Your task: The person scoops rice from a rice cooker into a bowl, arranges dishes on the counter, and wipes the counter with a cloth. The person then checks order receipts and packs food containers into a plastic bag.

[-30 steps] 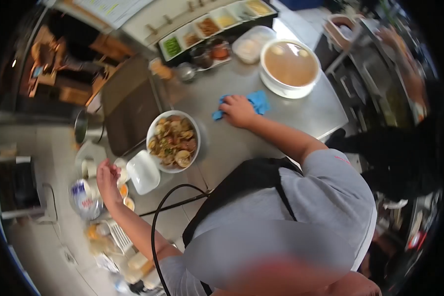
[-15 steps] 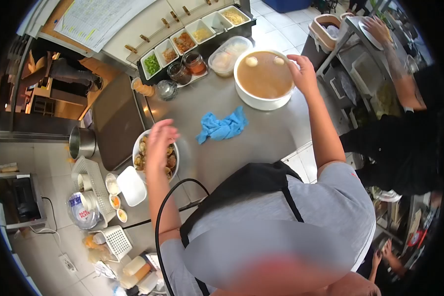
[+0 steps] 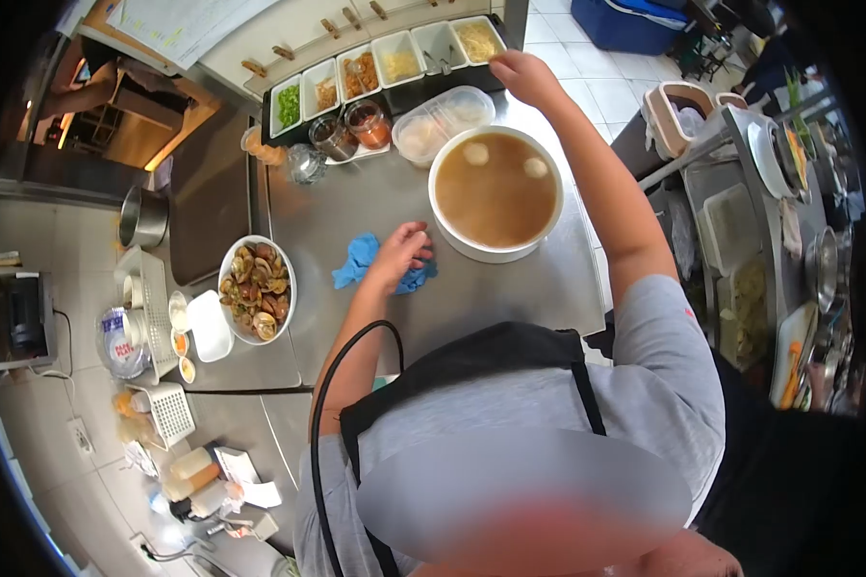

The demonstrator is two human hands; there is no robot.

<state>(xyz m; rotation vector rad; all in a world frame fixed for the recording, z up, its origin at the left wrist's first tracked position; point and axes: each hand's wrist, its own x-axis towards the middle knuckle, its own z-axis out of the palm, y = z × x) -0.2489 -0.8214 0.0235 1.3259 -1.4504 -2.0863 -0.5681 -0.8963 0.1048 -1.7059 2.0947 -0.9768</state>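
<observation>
My left hand (image 3: pixel 399 255) is over the blue cloth (image 3: pixel 358 262) on the steel counter, its fingers loosely bent and apart, holding nothing visible; I cannot tell whether it touches the cloth. My right hand (image 3: pixel 524 77) reaches to the right end of the row of white topping containers, beside the one with pale yellow shreds (image 3: pixel 477 41). Its fingers are pressed together, and what they hold, if anything, is hidden. Between the hands stands a large white bowl of brown broth (image 3: pixel 496 197) with two pale round pieces. A white bowl of clams (image 3: pixel 256 290) sits to the left.
Jars of red (image 3: pixel 368 125) and dark sauce and a clear lidded tub (image 3: pixel 421 135) stand behind the broth bowl. A dark tray (image 3: pixel 207 197), a steel pot (image 3: pixel 144 216) and a white basket (image 3: pixel 151 288) are at the left. Shelves (image 3: pixel 731 231) stand at the right.
My right hand has moved from the broth bowl's rim up to the topping containers. My left hand has moved from above the clam bowl right to the blue cloth. The view has shifted.
</observation>
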